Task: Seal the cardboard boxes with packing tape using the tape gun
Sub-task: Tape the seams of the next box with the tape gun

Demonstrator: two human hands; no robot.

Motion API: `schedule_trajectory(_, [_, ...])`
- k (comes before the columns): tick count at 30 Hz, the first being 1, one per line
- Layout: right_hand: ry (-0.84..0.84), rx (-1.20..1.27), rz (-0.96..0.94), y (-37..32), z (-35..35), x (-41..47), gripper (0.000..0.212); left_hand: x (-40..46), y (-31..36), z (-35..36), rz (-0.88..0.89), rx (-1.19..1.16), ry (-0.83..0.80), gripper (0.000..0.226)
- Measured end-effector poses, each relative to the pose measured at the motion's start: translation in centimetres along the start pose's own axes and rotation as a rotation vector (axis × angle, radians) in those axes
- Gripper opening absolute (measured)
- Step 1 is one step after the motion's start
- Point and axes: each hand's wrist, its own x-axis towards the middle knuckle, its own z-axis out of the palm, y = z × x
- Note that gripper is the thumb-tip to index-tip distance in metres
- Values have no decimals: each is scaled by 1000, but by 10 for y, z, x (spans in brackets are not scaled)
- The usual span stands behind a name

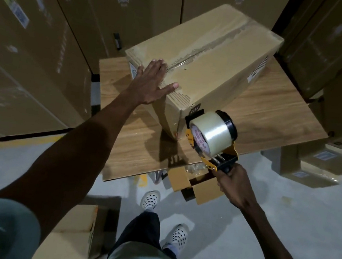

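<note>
A long cardboard box [214, 54] lies on a wooden table [266, 111], with clear tape running along its top seam. My left hand [152, 81] rests flat on the box's near end, fingers straight and spread over the seam. My right hand [233, 181] grips the handle of a yellow and black tape gun [212, 139], which carries a roll of clear tape. The gun's front end is at the box's near lower corner, just above the table.
Tall stacks of cardboard cartons [34, 57] stand on the left, behind and on the right. Smaller boxes [321, 166] sit on the floor at the right. An open carton [197, 185] lies under the table's front edge, another carton [78, 232] by my feet.
</note>
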Motion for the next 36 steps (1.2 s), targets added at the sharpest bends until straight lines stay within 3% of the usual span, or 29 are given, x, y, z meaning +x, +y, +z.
schedule_trajectory(3, [-23, -38, -21, -4, 9, 8, 27, -1, 0, 0, 0, 0, 7, 92])
schedule_trajectory(7, [-86, 318, 132, -19, 38, 17, 18, -2, 2, 2, -7, -14, 26, 92])
schedule_trajectory(10, [-90, 447, 201, -28, 52, 18, 19, -1, 1, 2, -7, -21, 30, 92])
schedule_trajectory(13, [-63, 391, 200, -24, 48, 19, 19, -1, 2, 1, -6, -31, 29, 92])
schedule_trajectory(16, [45, 63, 185, 7, 40, 18, 25, -2, 2, 0, -3, -31, 15, 94])
schedule_trajectory(18, [58, 36, 248, 33, 37, 12, 31, -1, -1, 1, -1, -30, 21, 95])
schedule_trajectory(21, [95, 206, 284, 46, 32, 3, 34, 0, 0, 2, 7, -31, 36, 96])
schedule_trajectory(26, [115, 407, 334, 19, 7, 31, 19, 0, 1, -1, 57, 133, 35, 103])
schedule_trajectory(29, [103, 525, 354, -1, -18, 55, 19, 12, -3, -10, 210, 237, 11, 108])
schedule_trajectory(32, [74, 697, 433, -17, -43, 82, 21, 23, 1, -10, 391, 172, -65, 106])
schedule_trajectory(36, [95, 819, 466, -29, -80, 117, 27, 28, 11, -1, 423, 174, -42, 102])
